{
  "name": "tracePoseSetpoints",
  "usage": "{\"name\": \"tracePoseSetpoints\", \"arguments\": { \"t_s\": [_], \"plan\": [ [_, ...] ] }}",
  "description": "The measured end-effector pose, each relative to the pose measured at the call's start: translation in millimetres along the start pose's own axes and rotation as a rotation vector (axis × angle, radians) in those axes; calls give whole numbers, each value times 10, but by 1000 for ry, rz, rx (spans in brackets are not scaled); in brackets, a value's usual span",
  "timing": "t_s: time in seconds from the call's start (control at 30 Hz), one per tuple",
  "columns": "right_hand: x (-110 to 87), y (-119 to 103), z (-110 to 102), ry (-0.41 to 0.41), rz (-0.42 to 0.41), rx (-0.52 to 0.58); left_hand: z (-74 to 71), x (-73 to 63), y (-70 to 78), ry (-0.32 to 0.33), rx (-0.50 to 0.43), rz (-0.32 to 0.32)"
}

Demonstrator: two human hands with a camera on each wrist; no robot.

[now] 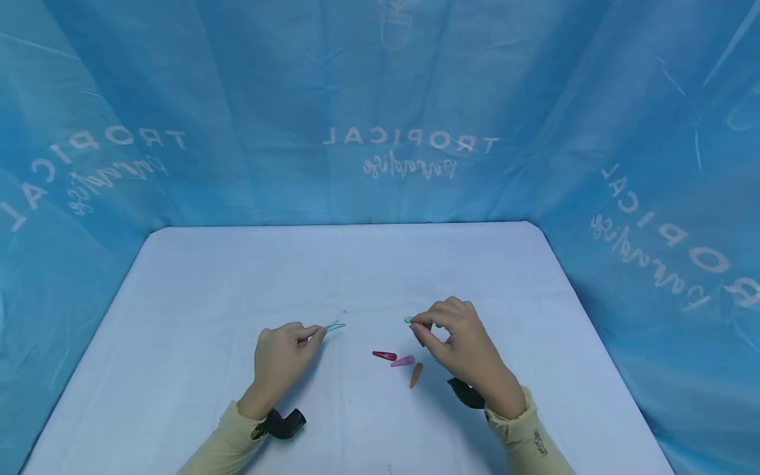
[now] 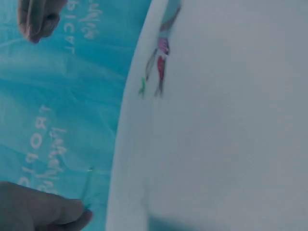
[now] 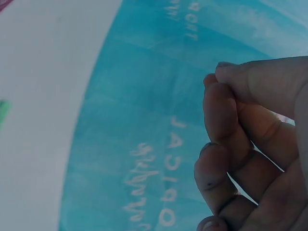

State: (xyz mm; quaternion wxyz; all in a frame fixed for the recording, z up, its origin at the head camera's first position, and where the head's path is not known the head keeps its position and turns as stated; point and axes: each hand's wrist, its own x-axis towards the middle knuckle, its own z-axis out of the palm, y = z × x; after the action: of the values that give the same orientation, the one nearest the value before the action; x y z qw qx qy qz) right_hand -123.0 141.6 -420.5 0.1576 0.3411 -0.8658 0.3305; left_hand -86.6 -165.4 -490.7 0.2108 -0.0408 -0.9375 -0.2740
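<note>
My left hand [image 1: 285, 359] pinches a slim teal hair clip [image 1: 336, 325] between thumb and forefinger, raised over the white table. It pokes out past the fingertips as two thin prongs; in the left wrist view the clip [image 2: 88, 187] is blurred. Thumb and fingertips meet on my right hand [image 1: 454, 333], raised and curled, with nothing visible between them in the right wrist view. A green hair clip [image 1: 408, 319] overlaps its fingertips in the head view, but the left wrist view shows that clip [image 2: 142, 86] on the table, apart from the hand.
A red hair clip [image 1: 384, 355], a purple hair clip [image 1: 402, 361] and an orange-brown hair clip [image 1: 416, 375] lie close together on the white table [image 1: 237, 277], between the hands. Blue printed curtains [image 1: 267, 178] surround the table's back and sides.
</note>
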Motion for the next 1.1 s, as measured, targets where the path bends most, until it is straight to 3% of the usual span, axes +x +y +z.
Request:
{"name": "tracePoseSetpoints", "arguments": {
  "t_s": [0.1, 0.2, 0.33, 0.43, 0.5, 0.57, 0.67, 0.73, 0.83, 0.93, 1.1],
  "plan": [
    [-124, 83, 40, -71, 49, -39, 37, -75, -126, -127, 23, -108],
    [-216, 180, 90, -169, 84, -73, 30, -135, -178, -199, 35, -183],
    [-336, 266, 150, -266, 113, -79, 22, -189, -198, -251, 37, -247],
    [-392, 289, 168, -296, 121, -97, 31, -201, -195, -255, 53, -252],
    [-409, 306, 162, -311, 114, -131, 45, -194, -148, -212, 83, -187],
    [-418, 337, 142, -326, 103, -180, 79, -184, -50, -134, 98, -80],
    [-434, 391, 105, -357, 81, -232, 143, -196, 240, -71, 94, 84],
    [-436, 419, 95, -379, 68, -241, 205, -221, 466, -121, 50, 161],
    [-426, 439, 104, -406, 50, -227, 342, -262, 766, -290, -1, 247],
    [-420, 438, 135, -432, 54, -205, 498, -303, 956, -422, -2, 344],
    [-425, 421, 185, -468, 64, -203, 658, -372, 1039, -440, 77, 430]
  ]
}}
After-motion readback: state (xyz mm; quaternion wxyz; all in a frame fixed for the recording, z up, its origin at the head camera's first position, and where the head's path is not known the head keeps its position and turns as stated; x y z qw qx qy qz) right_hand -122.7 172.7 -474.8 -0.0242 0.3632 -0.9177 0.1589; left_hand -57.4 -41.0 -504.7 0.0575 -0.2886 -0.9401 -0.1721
